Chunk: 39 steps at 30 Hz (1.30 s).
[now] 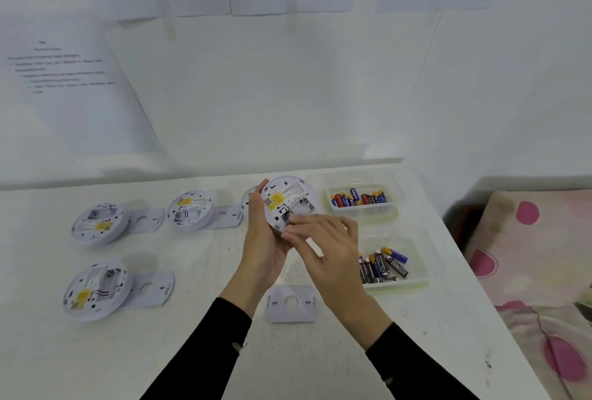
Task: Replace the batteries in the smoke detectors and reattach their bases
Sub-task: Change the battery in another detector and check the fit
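The left hand (pixel 262 249) is gripping a round white plastic smoke detector (pixel 290 198) by its left rim, holding it tilted above the white table (pixel 208 271) with its back showing. The right hand (pixel 323 239) is pressing bunched fingertips into the open battery bay; whether they are pinching anything is too blurred to tell. A flat white base plate (pixel 292 303) is lying on the table just near of the hands.

I am wearing a long-sleeved black fabric top, its left sleeve (pixel 205 348) and right sleeve (pixel 416 364) closing snugly at my wrists. A small pale mark is showing near the left cuff. My left hand (pixel 261 249) and right hand (pixel 326 249) are showing bare.
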Available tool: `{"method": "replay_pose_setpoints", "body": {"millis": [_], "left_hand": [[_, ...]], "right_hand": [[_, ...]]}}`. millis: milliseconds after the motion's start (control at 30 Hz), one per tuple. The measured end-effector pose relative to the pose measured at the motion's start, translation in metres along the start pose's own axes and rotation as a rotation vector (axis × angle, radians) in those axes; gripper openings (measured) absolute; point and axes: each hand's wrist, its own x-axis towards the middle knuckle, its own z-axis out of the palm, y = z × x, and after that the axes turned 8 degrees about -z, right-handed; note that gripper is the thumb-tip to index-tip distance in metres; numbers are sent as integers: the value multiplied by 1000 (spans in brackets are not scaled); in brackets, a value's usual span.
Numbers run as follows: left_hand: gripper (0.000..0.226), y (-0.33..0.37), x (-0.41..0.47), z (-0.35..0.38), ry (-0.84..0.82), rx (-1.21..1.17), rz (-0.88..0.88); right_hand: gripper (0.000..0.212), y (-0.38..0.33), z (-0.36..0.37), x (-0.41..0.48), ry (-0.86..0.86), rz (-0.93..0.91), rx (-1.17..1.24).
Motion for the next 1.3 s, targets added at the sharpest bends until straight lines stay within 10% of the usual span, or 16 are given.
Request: {"method": "replay_pose_setpoints", "body": {"millis": [433,767,1000,1167,1300], "left_hand": [[46,-2,-2,6,-80,15,-41],[61,-5,1,7,-94,83,-42],[49,0,8,-2,-82,60,-51],[54,8,6,-10,-82,22,-55],[59,9,3,-10,-81,30,-55]], "right_hand": [[112,11,1,23,-141,992,534],[71,21,0,33,-145,1181,957],[90,28,-12,56,-428,995,669],[23,119,-16,89,-410,846,51],[33,170,-8,83,-759,832,-473]]}}
